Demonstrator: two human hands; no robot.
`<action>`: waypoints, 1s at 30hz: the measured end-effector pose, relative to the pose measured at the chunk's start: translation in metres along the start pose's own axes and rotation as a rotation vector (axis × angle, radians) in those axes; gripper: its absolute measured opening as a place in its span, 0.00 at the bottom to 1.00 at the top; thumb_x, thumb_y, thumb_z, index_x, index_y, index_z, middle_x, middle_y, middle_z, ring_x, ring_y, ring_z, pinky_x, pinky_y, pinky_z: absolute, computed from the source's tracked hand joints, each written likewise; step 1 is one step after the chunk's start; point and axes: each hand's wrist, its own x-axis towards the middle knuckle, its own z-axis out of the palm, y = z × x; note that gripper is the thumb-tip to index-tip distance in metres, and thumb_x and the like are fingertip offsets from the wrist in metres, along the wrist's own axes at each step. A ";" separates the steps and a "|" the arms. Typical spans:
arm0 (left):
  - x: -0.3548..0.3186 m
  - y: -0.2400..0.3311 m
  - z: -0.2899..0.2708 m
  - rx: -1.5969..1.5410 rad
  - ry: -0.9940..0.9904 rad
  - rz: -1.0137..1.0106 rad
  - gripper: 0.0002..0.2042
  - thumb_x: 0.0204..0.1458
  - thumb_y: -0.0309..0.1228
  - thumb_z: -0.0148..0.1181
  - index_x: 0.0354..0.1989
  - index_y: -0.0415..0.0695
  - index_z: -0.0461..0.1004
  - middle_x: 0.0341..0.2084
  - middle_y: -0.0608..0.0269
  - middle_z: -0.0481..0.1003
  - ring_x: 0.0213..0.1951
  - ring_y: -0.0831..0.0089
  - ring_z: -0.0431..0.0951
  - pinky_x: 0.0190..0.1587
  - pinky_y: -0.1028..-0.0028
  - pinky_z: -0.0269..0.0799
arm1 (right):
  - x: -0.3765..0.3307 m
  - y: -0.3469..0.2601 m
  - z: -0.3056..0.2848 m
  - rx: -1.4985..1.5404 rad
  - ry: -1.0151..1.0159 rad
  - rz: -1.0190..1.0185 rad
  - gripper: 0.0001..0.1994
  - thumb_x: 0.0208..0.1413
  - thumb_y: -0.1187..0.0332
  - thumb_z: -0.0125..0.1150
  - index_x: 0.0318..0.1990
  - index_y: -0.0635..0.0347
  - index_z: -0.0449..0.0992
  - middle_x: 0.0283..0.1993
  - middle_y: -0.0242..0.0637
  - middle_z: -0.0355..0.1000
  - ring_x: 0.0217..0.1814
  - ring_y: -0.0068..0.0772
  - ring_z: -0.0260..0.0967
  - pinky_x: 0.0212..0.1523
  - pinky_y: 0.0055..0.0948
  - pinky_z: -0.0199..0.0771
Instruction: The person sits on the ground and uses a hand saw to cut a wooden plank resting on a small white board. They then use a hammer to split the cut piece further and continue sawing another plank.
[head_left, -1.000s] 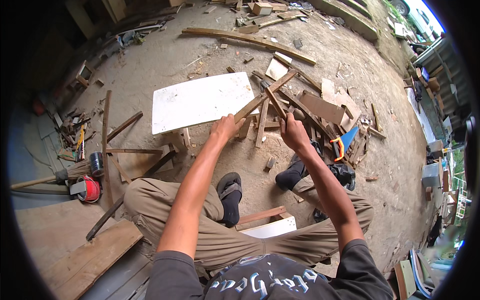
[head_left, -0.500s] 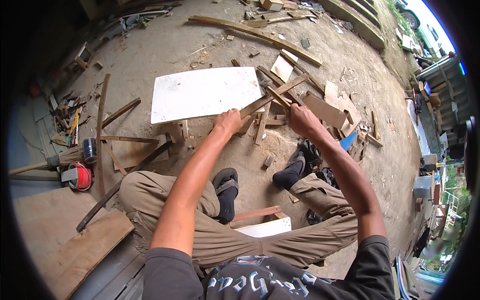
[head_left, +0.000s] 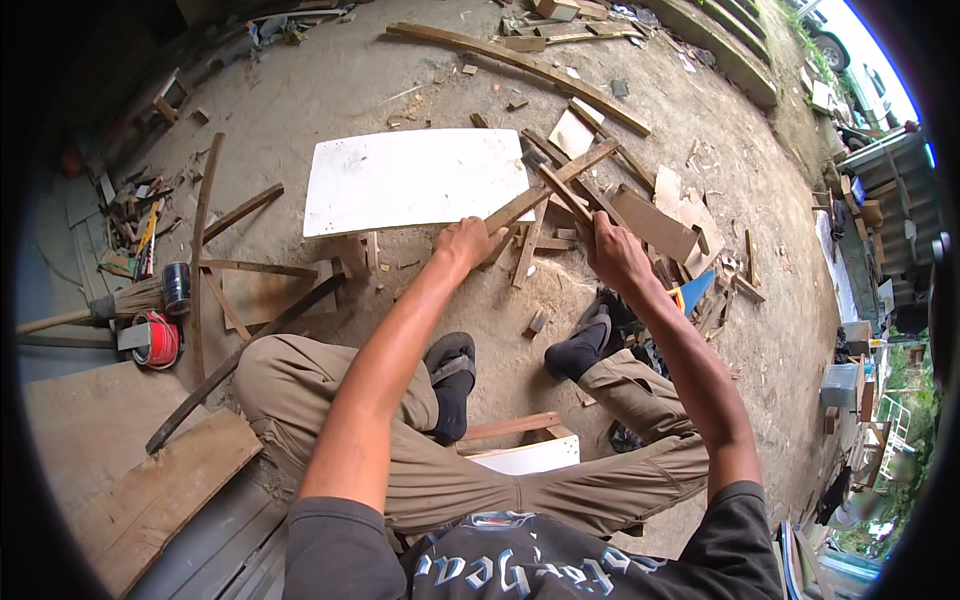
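Observation:
My left hand (head_left: 465, 243) is closed around the near end of a wooden strip (head_left: 560, 180), which slants away up to the right past the white board (head_left: 415, 182). In my right hand (head_left: 615, 247) is a narrow wooden stick (head_left: 566, 193), its far end pointing up and left across the strip. Whether stick and strip touch I cannot tell. My right fingers are partly hidden by the back of the hand. The white board lies just beyond my left hand, raised on wooden pieces.
Scrap wood and a brown panel (head_left: 655, 226) lie beyond my right hand. A blue-and-yellow object (head_left: 697, 291) is partly behind my right forearm. To the left are a wooden frame (head_left: 208, 250), a broom (head_left: 135, 300), a dark can (head_left: 177, 287) and a red spool (head_left: 157, 342). A long beam (head_left: 520, 75) lies farther off.
My right hand has turned and shifted slightly right, and the stick in it now points more steeply away. My left hand keeps its grip on the strip. The whole view has shifted a little.

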 end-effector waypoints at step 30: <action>-0.002 0.003 0.009 0.022 0.099 0.008 0.33 0.61 0.58 0.45 0.40 0.32 0.78 0.33 0.41 0.80 0.35 0.51 0.82 0.41 0.54 0.79 | -0.020 -0.002 0.037 0.137 0.007 0.148 0.13 0.65 0.61 0.48 0.38 0.66 0.63 0.27 0.67 0.72 0.34 0.69 0.73 0.34 0.62 0.71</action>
